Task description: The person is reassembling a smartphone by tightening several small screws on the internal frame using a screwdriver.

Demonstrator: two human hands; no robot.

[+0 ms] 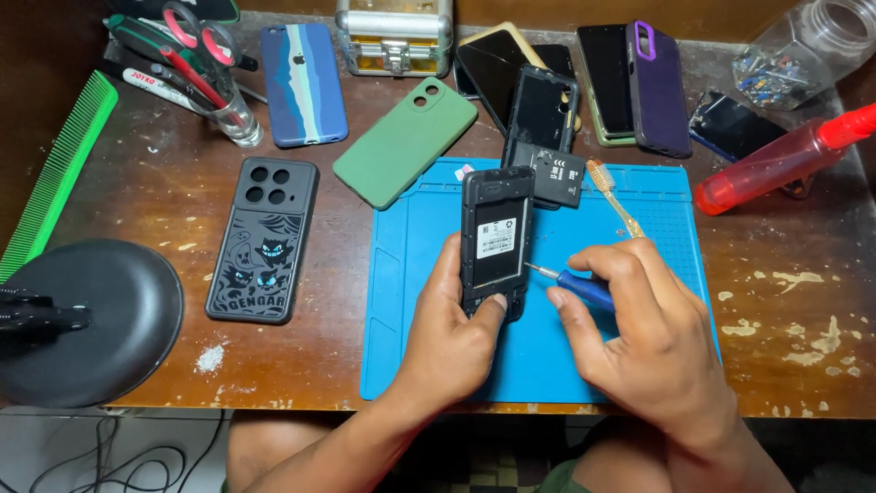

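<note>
My left hand (452,329) grips a black phone (495,239) with its back cover off, holding it upright over the blue work mat (411,301). A white label shows in the phone's open back. My right hand (639,329) is closed around a blue-handled screwdriver (584,289); its thin metal tip touches the phone's right edge. A black battery (553,175) and a second opened black phone (543,114) lie at the mat's far edge. A toothbrush (613,196) with an amber handle rests on the mat beside them.
On the worn wooden table lie a black patterned phone case (263,239), a green case (406,141), a blue striped case (304,84), a purple-cased phone (657,87), a red spray bottle (776,164), a green comb (59,173), a tool cup (233,114) and a black lamp base (91,324).
</note>
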